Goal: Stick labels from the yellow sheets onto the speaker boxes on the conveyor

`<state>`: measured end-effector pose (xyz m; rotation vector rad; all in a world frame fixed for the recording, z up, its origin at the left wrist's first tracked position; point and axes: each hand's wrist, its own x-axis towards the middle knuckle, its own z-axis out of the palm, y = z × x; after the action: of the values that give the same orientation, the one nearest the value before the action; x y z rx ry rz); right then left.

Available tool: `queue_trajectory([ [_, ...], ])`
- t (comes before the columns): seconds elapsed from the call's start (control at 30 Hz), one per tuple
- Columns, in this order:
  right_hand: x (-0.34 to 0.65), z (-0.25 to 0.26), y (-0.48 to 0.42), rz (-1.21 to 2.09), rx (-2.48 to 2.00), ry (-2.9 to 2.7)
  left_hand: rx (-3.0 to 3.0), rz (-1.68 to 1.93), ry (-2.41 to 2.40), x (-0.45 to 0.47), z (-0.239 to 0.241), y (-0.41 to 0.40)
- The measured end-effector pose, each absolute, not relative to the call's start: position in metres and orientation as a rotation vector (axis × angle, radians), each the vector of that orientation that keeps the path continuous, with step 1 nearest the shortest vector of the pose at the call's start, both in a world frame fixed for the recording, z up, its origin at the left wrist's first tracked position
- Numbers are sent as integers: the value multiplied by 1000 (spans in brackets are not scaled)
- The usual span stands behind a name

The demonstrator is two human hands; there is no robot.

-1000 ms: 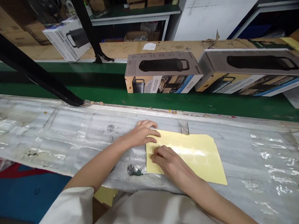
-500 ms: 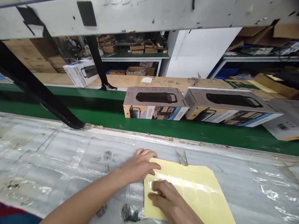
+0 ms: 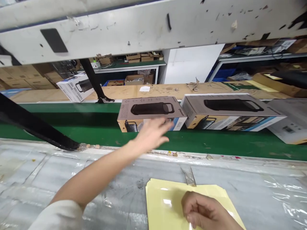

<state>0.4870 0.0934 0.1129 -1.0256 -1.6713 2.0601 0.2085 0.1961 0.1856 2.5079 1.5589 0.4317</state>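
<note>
My left hand is stretched out over the green belt, fingers apart and slightly blurred. It is in front of the nearest printed speaker box and hides part of its side; whether it touches the box I cannot tell. Above the yellow backing sheets, my right hand is closed in a pinch. A small shiny sliver shows below its thumb, too little to name. The sheets lie stacked on the plastic-covered bench, with glossy reflections on top. A strip of clear tape lies at their upper edge.
A second speaker box and a grey box stand to the right on the green belt. A white box sits behind. A black post slants at left, and a pale beam crosses overhead.
My left hand has left the yellow sheet and reached forward to the nearest speaker box. My right hand has lifted off the sheet and moved right, its fingers now pinched. The view has shifted.
</note>
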Motion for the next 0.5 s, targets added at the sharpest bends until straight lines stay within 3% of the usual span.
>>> queue_trajectory([
  [0.17,471,156,132,1775,-1042,-1969,2370,173,2173,185,189,266],
  [0.33,446,200,204,1536,-847,-2077,2449,147,2134,185,185,217],
  [0.5,395,220,300,1344,-741,-2006,2156,329,2074,155,227,223],
])
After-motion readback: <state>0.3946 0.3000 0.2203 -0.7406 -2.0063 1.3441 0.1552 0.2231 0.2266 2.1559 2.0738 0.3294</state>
